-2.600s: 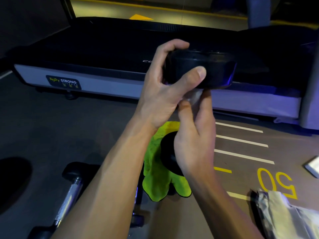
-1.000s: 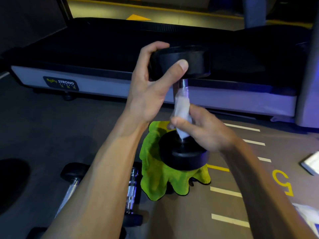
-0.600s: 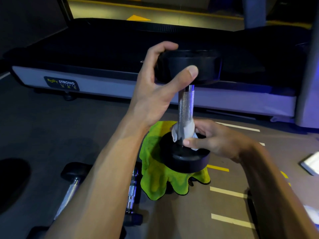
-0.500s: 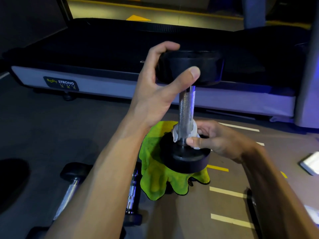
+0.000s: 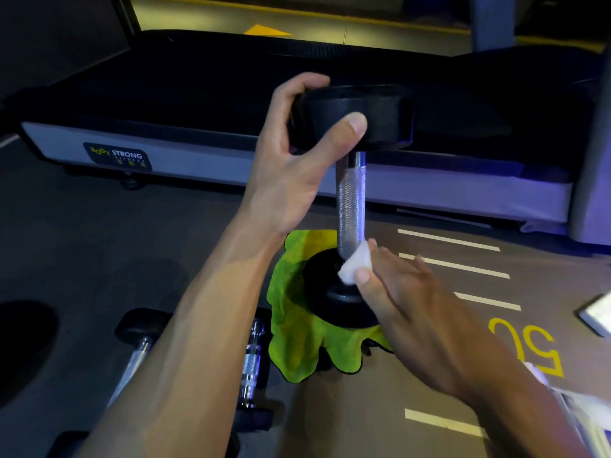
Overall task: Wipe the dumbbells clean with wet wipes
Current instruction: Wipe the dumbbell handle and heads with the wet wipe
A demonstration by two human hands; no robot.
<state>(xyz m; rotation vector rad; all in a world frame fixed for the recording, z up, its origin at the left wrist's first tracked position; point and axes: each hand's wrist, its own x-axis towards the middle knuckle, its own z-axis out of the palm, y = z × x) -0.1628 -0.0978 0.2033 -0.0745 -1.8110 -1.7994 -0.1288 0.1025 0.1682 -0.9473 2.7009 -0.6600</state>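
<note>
Left hand (image 5: 291,170) gripping top head of upright dumbbell (image 5: 351,206), fingers curled round it. Right hand (image 5: 410,312) pinching wet wipe (image 5: 355,267) against lower handle, above green cloth (image 5: 297,325).

Grey floor (image 5: 99,259) bears green cloth (image 5: 297,342); two dumbbells (image 5: 251,365) beside it.

Dumbbell (image 5: 350,193): knurled shiny metal handle, rough-looking grip, matt black heads, probably rubber. Wet wipe (image 5: 355,267): thin white, soft, crumpled. Green cloth (image 5: 291,325): fuzzy, microfibre-ish. Spare dumbbells (image 5: 251,361) on floor: glossy chrome bars. Floor (image 5: 99,259): dull grey, painted lines. Treadmill (image 5: 198,94): matt dark belt.
</note>
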